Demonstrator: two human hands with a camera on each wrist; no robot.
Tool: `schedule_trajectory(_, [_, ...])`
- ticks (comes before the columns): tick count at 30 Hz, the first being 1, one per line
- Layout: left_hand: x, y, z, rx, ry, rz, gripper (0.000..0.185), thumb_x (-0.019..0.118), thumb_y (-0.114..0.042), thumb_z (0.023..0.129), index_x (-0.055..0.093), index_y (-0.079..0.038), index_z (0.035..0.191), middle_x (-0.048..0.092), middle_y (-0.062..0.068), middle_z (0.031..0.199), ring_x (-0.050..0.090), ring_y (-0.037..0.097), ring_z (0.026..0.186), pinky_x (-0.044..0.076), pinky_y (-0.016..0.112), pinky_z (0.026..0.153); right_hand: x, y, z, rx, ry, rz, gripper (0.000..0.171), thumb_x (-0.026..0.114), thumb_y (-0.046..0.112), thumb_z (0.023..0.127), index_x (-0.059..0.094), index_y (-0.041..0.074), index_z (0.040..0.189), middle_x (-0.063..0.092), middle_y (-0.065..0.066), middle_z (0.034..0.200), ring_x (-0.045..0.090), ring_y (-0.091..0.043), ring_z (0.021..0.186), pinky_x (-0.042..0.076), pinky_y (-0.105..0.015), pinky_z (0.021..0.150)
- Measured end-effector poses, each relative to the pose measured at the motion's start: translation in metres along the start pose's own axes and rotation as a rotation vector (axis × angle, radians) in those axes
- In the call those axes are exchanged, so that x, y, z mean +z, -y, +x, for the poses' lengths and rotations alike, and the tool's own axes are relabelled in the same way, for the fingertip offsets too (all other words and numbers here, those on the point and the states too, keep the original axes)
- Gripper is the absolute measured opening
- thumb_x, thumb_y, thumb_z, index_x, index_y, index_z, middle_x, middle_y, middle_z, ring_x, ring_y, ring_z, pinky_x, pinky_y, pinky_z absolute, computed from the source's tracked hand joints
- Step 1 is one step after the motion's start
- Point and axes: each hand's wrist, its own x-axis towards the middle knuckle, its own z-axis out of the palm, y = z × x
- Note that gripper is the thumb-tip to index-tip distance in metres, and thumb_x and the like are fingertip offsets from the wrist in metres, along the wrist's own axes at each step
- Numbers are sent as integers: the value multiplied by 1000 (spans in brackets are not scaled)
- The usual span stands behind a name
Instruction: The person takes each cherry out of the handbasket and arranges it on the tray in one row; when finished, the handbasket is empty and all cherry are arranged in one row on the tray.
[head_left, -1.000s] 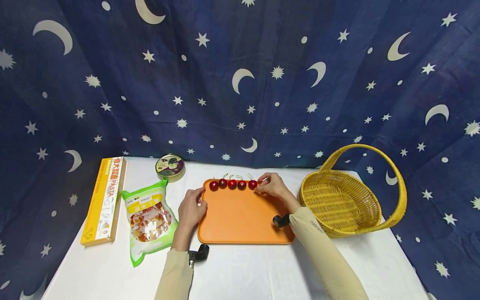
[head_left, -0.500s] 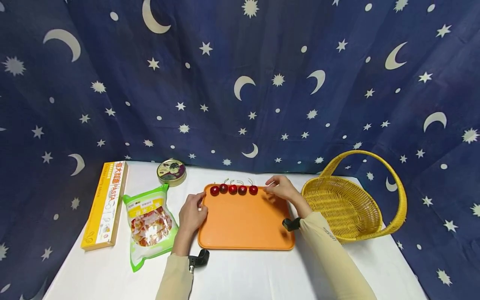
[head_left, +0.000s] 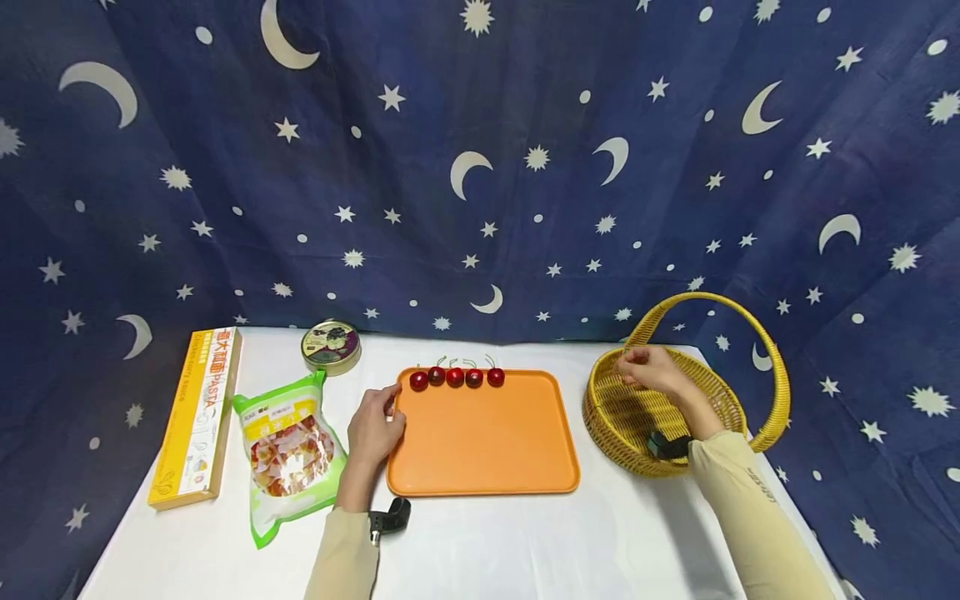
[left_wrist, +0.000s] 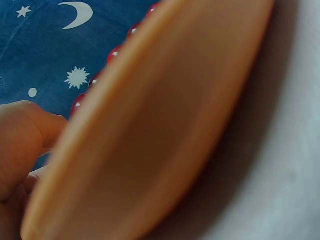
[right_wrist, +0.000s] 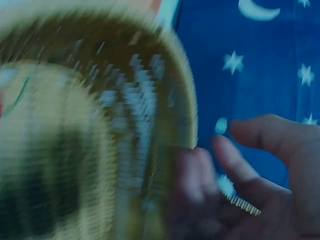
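Note:
An orange tray (head_left: 483, 442) lies mid-table with a row of several red cherries (head_left: 455, 377) along its far edge. My left hand (head_left: 375, 421) holds the tray's left rim, fingers curled at its far corner. In the left wrist view the tray (left_wrist: 165, 125) fills the frame, with the cherries (left_wrist: 114, 54) beyond it and my fingers (left_wrist: 22, 135) at the rim. My right hand (head_left: 647, 367) hovers over the yellow wicker basket (head_left: 720, 400), fingers loosely bent, with nothing seen in it. The right wrist view is blurred: basket weave (right_wrist: 100, 125) and relaxed fingers (right_wrist: 250, 170).
Left of the tray lie a green snack bag (head_left: 288, 446), a yellow pasta box (head_left: 197, 412) and a round tin (head_left: 331, 346). The table is covered in white. A dark blue cloth with stars and moons (head_left: 480, 167) hangs behind.
My right hand has left the right end of the cherry row and moved right, to above the basket. The left hand stays on the tray's edge.

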Motion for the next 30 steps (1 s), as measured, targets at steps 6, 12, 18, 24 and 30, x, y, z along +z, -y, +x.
schedule_trajectory(6, [1,8,-11,-26,8,6,46,63,-5,76,68,-3,122,55,8,89,51,22,73,39,37,63,-1,-31,-18,213,307,-78,24,57,11,94,63,-8,108,62,-7,87,62,-20,75,54,-39,67])
schedule_trajectory(12, [2,9,-10,-23,3,3,46,62,-5,77,68,-3,122,55,9,89,51,23,74,40,38,63,12,-38,-18,331,487,-133,18,57,12,89,68,6,101,62,-3,81,59,-13,64,50,-26,56])
schedule_trajectory(18, [4,6,-4,-23,21,-13,47,62,-5,77,67,-4,124,56,10,92,53,22,76,41,38,64,15,-34,-16,354,568,-114,14,57,6,86,66,6,98,58,0,71,51,-7,56,45,-20,51])
schedule_trajectory(24, [3,2,-2,-18,27,-15,47,62,-5,77,67,-4,124,56,9,91,52,22,76,40,38,64,15,-33,-16,316,560,-36,16,62,-2,79,65,0,94,59,-1,68,55,-9,58,46,-21,54])
schedule_trajectory(30, [1,0,1,-24,17,-13,47,63,-6,77,67,-5,124,56,10,92,53,23,75,40,39,64,2,-22,-12,183,431,11,24,63,4,86,62,-11,105,66,-6,80,60,-14,66,50,-25,59])
